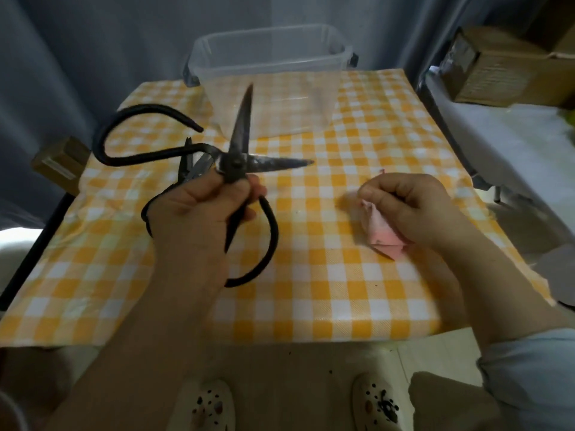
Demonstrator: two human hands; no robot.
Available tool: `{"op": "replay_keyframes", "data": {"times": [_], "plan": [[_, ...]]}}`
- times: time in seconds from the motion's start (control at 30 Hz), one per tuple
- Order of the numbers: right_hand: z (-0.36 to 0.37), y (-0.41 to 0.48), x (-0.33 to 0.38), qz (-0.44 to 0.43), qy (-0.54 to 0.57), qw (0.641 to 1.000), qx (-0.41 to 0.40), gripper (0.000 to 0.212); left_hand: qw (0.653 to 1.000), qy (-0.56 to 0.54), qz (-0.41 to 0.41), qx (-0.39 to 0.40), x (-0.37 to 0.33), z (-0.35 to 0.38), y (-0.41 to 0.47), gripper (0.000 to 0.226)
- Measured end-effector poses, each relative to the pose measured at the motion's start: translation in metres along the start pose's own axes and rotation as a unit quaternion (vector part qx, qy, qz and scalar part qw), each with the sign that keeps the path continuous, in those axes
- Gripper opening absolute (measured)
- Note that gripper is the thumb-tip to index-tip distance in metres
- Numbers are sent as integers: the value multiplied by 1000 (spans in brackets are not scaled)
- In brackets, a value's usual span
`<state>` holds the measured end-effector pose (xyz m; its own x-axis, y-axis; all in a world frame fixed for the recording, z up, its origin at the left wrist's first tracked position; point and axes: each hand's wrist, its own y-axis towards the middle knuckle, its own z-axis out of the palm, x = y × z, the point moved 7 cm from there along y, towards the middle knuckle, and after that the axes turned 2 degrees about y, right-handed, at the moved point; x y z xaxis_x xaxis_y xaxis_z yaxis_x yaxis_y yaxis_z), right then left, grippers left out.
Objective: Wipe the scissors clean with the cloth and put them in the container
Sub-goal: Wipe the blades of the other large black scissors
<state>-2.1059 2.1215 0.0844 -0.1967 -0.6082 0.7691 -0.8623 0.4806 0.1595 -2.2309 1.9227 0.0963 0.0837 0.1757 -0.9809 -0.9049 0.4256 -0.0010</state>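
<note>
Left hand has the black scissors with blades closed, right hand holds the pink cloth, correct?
Not quite. The head view shows the black scissors with blades spread wide open. The left hand does hold them, and the right hand holds the pink cloth.

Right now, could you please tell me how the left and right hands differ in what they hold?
The left hand grips the black scissors near their pivot, blades spread wide; the right hand holds a bunched pink cloth.
The left hand sits left of centre; the right hand is further right, its cloth clear of the blades.
Both are curled round their thing over the checked tablecloth.
</note>
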Motion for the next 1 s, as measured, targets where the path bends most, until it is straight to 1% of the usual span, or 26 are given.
{"op": "replay_keyframes", "data": {"times": [0.03, 0.13, 0.23, 0.3, 0.37, 0.43, 0.5, 0.6, 0.63, 0.7, 0.73, 0.77, 0.83, 0.93, 1.0], "plan": [[-5, 0, 0, 8, 8, 1000, -29, 17, 1000, 13, 0, 11, 1, 3, -1, 19], [-17, 6, 19, -26, -50, 993, -106, 11, 997, 57, -11, 57, 12, 20, -11, 18], [-31, 7, 37, -82, -2, 981, -177, 15, 996, 67, -10, 60, 18, 24, -12, 20], [-28, 6, 48, -131, 32, 976, -168, 16, 995, 69, -12, 65, 19, 25, -12, 22], [-20, 4, 58, -167, 71, 974, -138, 17, 995, 73, -12, 69, 20, 28, -14, 24], [-15, 5, 64, -170, 109, 974, -106, 17, 995, 78, -2, 67, 20, 30, -14, 24], [-7, 6, 63, -145, 108, 981, -75, 17, 995, 78, 9, 67, 20, 31, -14, 26], [5, 7, 50, -54, 116, 991, -44, 15, 995, 77, 13, 67, 20, 32, -16, 27], [7, 7, 45, -17, 129, 991, -40, 24, 994, 78, 14, 69, 21, 32, -16, 27], [8, 5, 38, 31, 152, 987, -37, 51, 993, 87, 19, 73, 21, 33, -16, 26], [8, 4, 38, 42, 154, 986, -40, 57, 993, 91, 23, 75, 21, 33, -15, 26], [9, 4, 40, 43, 146, 987, -42, 57, 992, 94, 27, 75, 21, 34, -15, 26], [13, 5, 44, 22, 102, 994, -41, 45, 992, 94, 27, 75, 20, 34, -16, 26], [20, 5, 51, -30, -36, 997, -55, 21, 992, 98, 25, 74, 21, 34, -16, 26], [21, 6, 53, -40, -94, 993, -52, 21, 991, 103, 25, 79, 22, 33, -17, 26]]}}
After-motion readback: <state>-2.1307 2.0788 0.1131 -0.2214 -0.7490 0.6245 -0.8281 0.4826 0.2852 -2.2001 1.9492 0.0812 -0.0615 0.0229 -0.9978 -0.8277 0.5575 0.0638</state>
